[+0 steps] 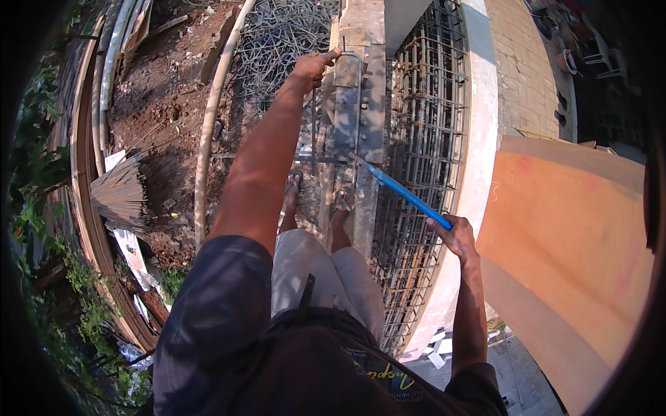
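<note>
Atop the wooden surface, seen from the head, lies a bent steel rod. The left hand grips its far end. The right hand squeezes a long blue bending bar, its tip by the rod's near corner.

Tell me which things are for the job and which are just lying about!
Seem to be for the job:
bent metal rod, in the left grip
long blue tool, in the right grip
worn board beneath the rod

Probably just lying about:
long pale pole
big orange panel
</note>
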The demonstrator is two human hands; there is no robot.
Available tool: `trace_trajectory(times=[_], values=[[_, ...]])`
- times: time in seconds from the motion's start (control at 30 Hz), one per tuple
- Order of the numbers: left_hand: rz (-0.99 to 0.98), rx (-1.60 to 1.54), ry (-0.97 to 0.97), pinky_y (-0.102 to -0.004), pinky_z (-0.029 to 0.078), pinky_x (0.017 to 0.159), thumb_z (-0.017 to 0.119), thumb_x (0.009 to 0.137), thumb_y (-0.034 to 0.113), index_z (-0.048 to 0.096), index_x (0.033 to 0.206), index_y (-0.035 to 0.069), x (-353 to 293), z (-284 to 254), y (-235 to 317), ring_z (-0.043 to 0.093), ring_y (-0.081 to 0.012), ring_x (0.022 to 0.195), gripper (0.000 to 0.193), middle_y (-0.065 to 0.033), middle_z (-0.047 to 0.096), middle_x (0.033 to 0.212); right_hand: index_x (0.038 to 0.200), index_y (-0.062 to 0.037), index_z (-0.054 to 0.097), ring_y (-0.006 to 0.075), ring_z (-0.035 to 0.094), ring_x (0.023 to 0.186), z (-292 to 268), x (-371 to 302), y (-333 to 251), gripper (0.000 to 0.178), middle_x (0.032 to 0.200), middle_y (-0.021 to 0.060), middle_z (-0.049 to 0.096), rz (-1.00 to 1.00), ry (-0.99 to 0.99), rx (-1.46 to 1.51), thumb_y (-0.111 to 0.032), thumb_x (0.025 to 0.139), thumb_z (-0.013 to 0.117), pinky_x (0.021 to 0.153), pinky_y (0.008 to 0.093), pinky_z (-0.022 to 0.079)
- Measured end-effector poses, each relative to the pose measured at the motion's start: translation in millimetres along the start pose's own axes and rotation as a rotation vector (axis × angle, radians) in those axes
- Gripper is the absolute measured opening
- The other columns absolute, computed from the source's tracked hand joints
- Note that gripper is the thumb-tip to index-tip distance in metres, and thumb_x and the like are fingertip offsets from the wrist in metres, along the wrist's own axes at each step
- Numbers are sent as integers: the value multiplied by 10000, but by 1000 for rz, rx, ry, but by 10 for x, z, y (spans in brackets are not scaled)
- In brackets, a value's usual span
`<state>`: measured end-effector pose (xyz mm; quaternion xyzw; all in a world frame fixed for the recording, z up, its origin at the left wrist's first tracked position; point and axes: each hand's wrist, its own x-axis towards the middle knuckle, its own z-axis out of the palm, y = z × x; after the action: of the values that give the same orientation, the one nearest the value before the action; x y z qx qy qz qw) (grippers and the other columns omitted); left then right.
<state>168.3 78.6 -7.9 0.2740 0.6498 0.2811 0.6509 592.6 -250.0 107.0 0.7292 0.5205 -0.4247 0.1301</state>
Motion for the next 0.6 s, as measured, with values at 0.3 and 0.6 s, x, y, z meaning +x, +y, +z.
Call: trace_trajectory(times=[0.3,0.6], values=[[21,-12,50,-294,183,417,887,900,517,565,812,172,-1,62,-10,265,-63,434,480,108,353,573,948,-75,824,260,700,781,-247,185,-92,535,788,111,746,-9,-45,-27,-607,903,793,780,408,542],[-25,-10,56,-294,172,437,893,900,500,626,838,131,-13,40,15,242,-69,450,459,103,324,581,919,-107,843,255,726,733,148,228,200,367,727,133,730,86,-27,-1,-461,825,843,766,409,568]])
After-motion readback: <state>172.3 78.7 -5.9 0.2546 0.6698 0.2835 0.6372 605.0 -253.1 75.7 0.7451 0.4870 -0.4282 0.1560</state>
